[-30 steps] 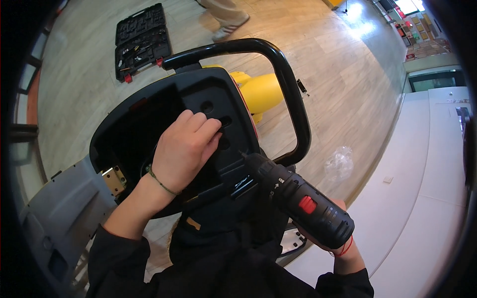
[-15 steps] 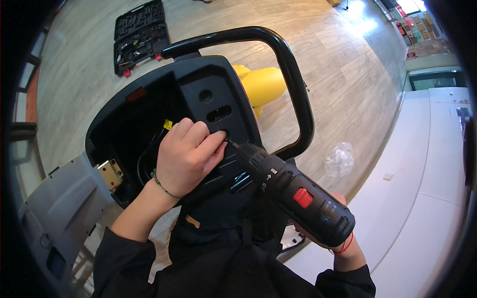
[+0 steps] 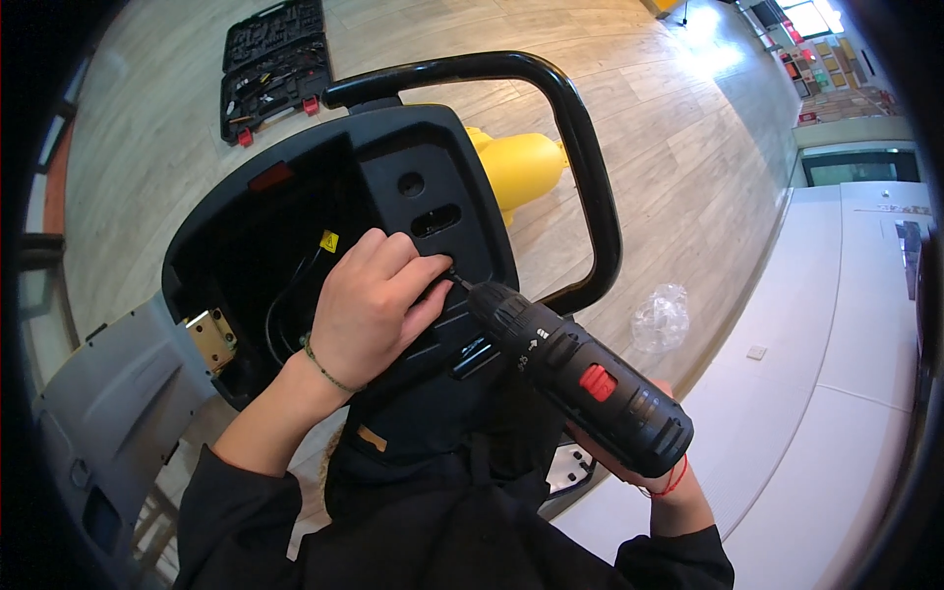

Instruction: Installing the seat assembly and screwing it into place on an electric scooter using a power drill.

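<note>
My left hand has its fingers pinched at a hole in the black housing, around the tip of the bit; whatever they hold is too small and hidden to name. My right hand grips the black drill with its red switch, mostly hidden under the tool, with the bit pointing into my left fingertips. Beside my left hand, the housing's open cavity holds a dark cable with a yellow warning tag. A brass-coloured hinge joins the grey lid to the housing's left side.
A black tube handle arches around the housing, with a yellow body behind it. An open toolbox lies on the wooden floor. A clear plastic bag is at the right, beside a white surface.
My left hand has moved down from the upper slot to the lower hole, and the drill's bit has come to those fingertips. The passer-by's foot has left the top of the view.
</note>
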The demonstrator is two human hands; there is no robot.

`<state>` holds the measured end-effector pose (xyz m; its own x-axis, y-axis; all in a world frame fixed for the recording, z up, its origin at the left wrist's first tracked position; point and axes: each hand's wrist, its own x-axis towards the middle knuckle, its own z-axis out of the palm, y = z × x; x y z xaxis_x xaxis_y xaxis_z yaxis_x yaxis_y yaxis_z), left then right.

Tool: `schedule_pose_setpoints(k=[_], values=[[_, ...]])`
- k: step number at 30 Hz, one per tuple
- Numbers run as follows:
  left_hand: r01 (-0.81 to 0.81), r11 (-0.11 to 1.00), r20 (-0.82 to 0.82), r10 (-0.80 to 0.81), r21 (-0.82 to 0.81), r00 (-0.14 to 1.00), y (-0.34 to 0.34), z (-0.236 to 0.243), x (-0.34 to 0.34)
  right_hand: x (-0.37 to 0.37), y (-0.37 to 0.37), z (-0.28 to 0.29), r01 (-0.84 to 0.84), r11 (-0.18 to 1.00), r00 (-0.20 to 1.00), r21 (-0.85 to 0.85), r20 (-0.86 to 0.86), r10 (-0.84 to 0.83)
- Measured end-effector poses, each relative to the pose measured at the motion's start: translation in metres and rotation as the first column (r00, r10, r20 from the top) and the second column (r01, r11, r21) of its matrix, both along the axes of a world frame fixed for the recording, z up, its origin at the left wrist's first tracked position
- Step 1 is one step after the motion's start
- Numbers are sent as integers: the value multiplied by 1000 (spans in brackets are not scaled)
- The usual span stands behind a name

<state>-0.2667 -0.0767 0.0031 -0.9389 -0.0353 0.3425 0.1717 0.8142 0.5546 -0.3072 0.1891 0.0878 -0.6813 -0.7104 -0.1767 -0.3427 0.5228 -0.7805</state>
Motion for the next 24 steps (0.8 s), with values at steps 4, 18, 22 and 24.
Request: schedule_pose_setpoints(k=[4, 18, 22, 24], values=[[-11, 1000, 18, 11, 12, 1000, 0, 0, 3, 1, -5, 3, 25, 999, 1000, -27, -6, -26], [6, 994, -72, -14, -110, 997, 1, -6, 3, -3, -9, 8, -3, 999, 1000, 39, 20, 2], [-5, 985, -101, -12, -173, 995, 2, -7, 4, -3, -11, 10, 23, 999, 999, 38, 27, -24], [-12, 977, -115, -13, -213, 993, 2, -8, 5, -3, -14, 13, 46, 998, 998, 51, 39, -48]])
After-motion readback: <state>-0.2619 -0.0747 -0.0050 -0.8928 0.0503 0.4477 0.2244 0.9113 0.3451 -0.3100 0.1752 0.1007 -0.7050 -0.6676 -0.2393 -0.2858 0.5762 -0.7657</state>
